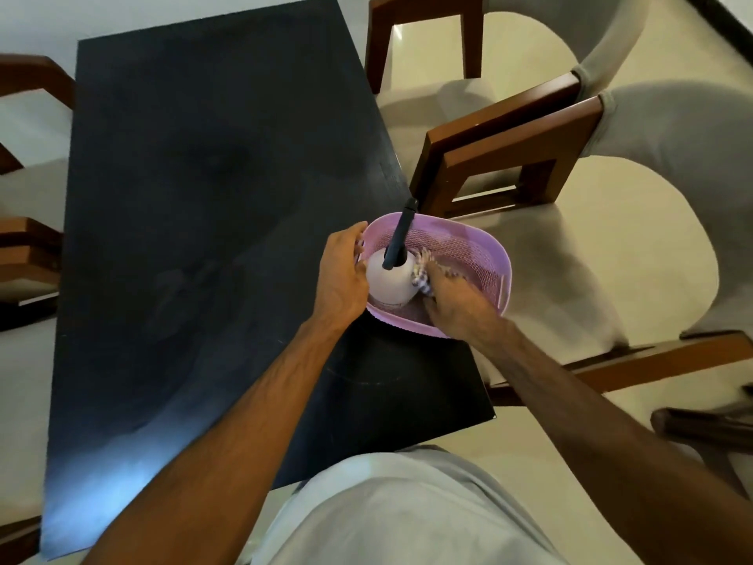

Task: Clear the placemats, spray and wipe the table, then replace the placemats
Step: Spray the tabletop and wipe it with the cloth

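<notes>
A pink basket [495,254] sits at the right edge of the dark table [212,205]. In it stands a white spray bottle [393,283] with a black nozzle [401,234] pointing away from me. My left hand [342,275] grips the basket's left rim beside the bottle. My right hand [454,303] is inside the basket, its fingers curled on a checked cloth [423,281] next to the bottle. No placemats lie on the table top.
Wooden chairs with pale seats stand around the table: two on the right [501,157], others at the left edge [24,254]. The floor is light. The table top shows faint smears.
</notes>
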